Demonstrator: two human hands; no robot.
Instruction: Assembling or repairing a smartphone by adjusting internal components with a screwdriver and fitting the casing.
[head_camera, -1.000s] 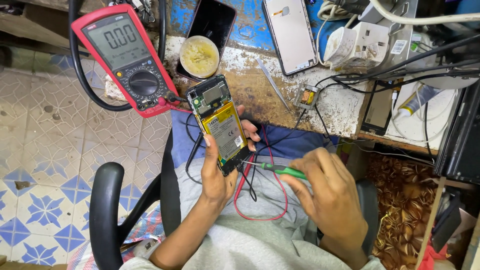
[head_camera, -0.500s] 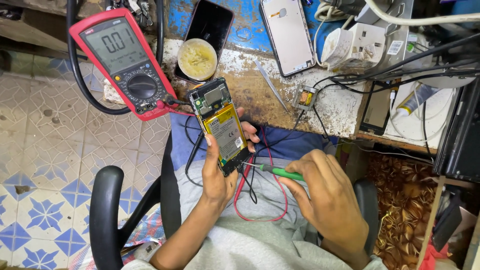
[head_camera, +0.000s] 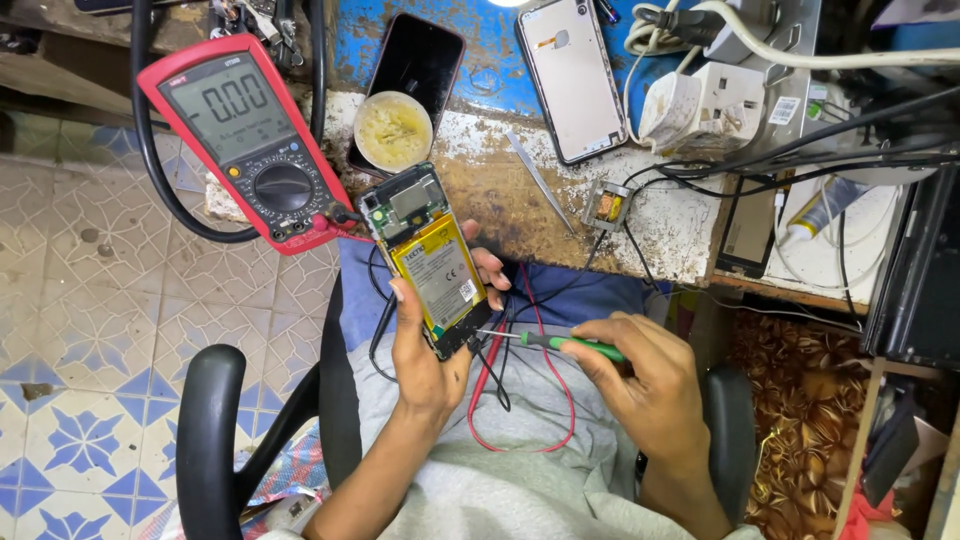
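The left hand (head_camera: 428, 345) grips an opened smartphone (head_camera: 428, 262) from beneath, its yellow battery (head_camera: 438, 275) facing up, above the lap. The right hand (head_camera: 645, 375) pinches a green-handled screwdriver (head_camera: 560, 342), its tip touching the phone's lower edge. Just beyond, a red multimeter (head_camera: 250, 135) and a round paste tin (head_camera: 392, 130) sit on the worn workbench (head_camera: 520, 200).

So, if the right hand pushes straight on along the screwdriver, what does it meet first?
Most likely the opened phone: the green screwdriver in the right hand points left, tip at its lower edge, held by the left hand.
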